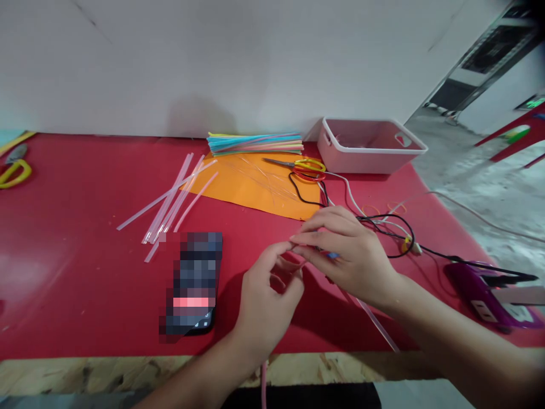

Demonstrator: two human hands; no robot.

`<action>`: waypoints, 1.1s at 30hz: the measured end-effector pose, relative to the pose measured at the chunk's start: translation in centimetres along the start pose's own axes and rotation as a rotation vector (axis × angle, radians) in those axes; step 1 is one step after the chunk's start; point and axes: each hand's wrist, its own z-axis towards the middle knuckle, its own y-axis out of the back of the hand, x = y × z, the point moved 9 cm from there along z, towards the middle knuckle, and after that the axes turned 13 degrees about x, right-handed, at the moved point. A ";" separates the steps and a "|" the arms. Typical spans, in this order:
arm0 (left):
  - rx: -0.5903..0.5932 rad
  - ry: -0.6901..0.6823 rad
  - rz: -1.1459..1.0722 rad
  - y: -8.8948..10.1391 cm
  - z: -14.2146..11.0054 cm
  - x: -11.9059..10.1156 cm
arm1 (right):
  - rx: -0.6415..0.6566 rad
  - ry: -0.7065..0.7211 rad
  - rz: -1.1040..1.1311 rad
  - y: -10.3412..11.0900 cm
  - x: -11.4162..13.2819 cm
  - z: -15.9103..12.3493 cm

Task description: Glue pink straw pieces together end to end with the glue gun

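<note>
Fingertips of a person's left hand (266, 304) and right hand (357, 264) grasp a curled pink strip (293, 266) at center, the handwork apparently unfinished, as loose straws (172, 204) lie uncurled toward ten o'clock.

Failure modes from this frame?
1. Black cable and white cable lie loosely tangled just beyond the right hand; a sleeve-free wrist could still snag them.
2. The dark phone lies close to the left hand, so a sideways elbow or wrist move might nudge it.
3. The thin pink strip is pinched at the fingertips; the grip might slip.
</note>
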 end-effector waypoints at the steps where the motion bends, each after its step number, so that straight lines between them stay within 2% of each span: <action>1: -0.001 -0.009 0.014 0.0 0.0 -0.1 | 0.002 0.018 0.030 -0.1 0.0 0.0; 5: 0.000 -0.035 0.030 -0.1 0.0 -0.1 | -0.015 0.037 0.066 0.2 0.1 -0.1; 8: 0.033 -0.034 -0.053 -0.4 0.0 0.0 | -0.019 -0.022 0.117 0.6 -0.2 -0.1; 11: 0.070 0.024 -0.196 -0.8 0.1 0.7 | -0.041 -0.155 0.178 1.2 -1.4 -0.2; 16: 0.017 0.089 -0.395 -0.3 0.3 1.4 | -0.130 -0.423 0.293 2.2 -4.3 -1.3; 19: 0.010 0.096 -0.490 -0.3 0.5 1.5 | -0.002 -0.538 0.402 0.8 -5.6 -1.6; 22: 0.020 0.094 -0.540 -0.3 0.6 1.3 | 0.194 -0.446 0.547 -1.6 -4.5 -1.1; 24: 0.028 0.092 -0.544 -0.3 0.5 1.0 | 0.276 -0.366 0.594 -2.7 -3.3 -0.8; 27: 0.040 0.086 -0.528 -0.4 0.4 0.8 | 0.240 -0.383 0.542 -2.8 -3.4 -0.6; 31: 0.026 0.107 -0.473 -0.2 0.3 1.3 | 0.099 -0.591 0.347 -0.7 -6.9 -1.9; 32: 0.016 0.119 -0.462 -0.1 0.3 1.5 | 0.101 -0.614 0.284 0.0 -7.7 -2.4; 33: 0.004 0.127 -0.454 0.1 0.3 1.7 | 0.163 -0.601 0.228 0.2 -8.3 -3.0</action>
